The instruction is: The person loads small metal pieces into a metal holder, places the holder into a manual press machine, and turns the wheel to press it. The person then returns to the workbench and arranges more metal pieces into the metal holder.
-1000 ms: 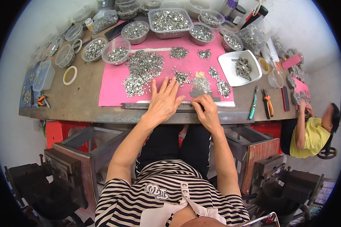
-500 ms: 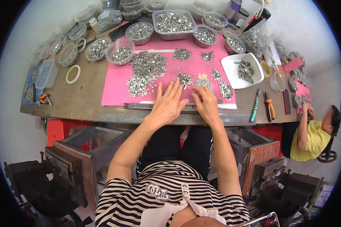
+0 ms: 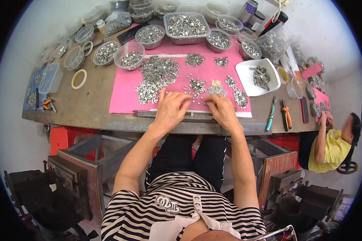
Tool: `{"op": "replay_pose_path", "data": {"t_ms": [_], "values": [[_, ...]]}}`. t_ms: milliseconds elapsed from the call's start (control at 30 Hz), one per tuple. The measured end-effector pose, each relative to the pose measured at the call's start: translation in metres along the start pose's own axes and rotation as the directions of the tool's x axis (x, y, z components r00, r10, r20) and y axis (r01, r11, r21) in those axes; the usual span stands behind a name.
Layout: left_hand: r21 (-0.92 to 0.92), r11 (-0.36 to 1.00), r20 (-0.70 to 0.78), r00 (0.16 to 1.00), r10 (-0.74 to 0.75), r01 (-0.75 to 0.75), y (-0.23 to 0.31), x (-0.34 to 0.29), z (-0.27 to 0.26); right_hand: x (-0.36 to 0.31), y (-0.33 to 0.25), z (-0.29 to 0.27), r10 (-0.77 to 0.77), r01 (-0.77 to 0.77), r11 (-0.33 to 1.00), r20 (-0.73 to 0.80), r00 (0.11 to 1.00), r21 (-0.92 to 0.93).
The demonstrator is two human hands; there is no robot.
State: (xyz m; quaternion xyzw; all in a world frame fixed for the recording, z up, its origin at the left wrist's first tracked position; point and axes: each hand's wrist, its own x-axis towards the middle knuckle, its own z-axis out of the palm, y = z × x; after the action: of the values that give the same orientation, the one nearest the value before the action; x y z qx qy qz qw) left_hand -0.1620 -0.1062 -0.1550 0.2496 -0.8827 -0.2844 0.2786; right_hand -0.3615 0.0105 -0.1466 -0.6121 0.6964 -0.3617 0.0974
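My left hand [image 3: 172,107] hovers over the near edge of the pink mat [image 3: 122,94], its fingers bent and the thumb tip close to the forefinger. Opposite it, my right hand [image 3: 223,111] has thumb and forefinger pinched together. Whatever either hand grips is too small to make out. Just below the fingertips lies a long grooved metal bar [image 3: 199,115], with small pieces in its slot. Loose silvery metal pieces [image 3: 197,85] are scattered in front of the hands. A larger heap of metal pieces [image 3: 159,69] spreads beyond my left hand, and a pale clump of thin pins [image 3: 217,89] beyond my right.
A white tray [image 3: 272,90] stands at the mat's right, near teal-handled pliers [image 3: 271,114] and orange-handled cutters [image 3: 286,115]. Filled plastic tubs [image 3: 186,40] line the back. Tape [image 3: 79,79] lies at left. A person in a yellow shirt [image 3: 330,146] works at far right.
My left hand has drawn back from the loose pieces and its outstretched fingers have curled. My right hand has shifted slightly right and nearer. More of the grooved bar shows.
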Motion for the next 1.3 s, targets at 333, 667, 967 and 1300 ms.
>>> {"op": "replay_pose_path", "data": {"t_ms": [333,667,967,1300], "values": [[0.153,0.982,-0.048,0.991,0.123,-0.114,-0.011,0.014,0.022,-0.002,-0.003,0.008,0.064,-0.064,0.998,0.028,0.998,0.023],[0.196,0.972,-0.072,0.986,0.148,-0.131,-0.007,0.014,0.028,-0.002,0.0,0.008,0.015,-0.015,1.0,-0.045,0.999,-0.001],[0.2,0.963,0.019,0.984,0.179,-0.179,-0.005,0.019,0.029,-0.001,0.005,0.009,-0.063,0.061,0.991,-0.007,0.998,-0.121],[0.155,0.966,0.018,0.978,0.206,-0.206,-0.006,0.023,0.034,-0.006,0.008,0.009,-0.005,0.004,1.0,-0.041,0.999,-0.025]]}}
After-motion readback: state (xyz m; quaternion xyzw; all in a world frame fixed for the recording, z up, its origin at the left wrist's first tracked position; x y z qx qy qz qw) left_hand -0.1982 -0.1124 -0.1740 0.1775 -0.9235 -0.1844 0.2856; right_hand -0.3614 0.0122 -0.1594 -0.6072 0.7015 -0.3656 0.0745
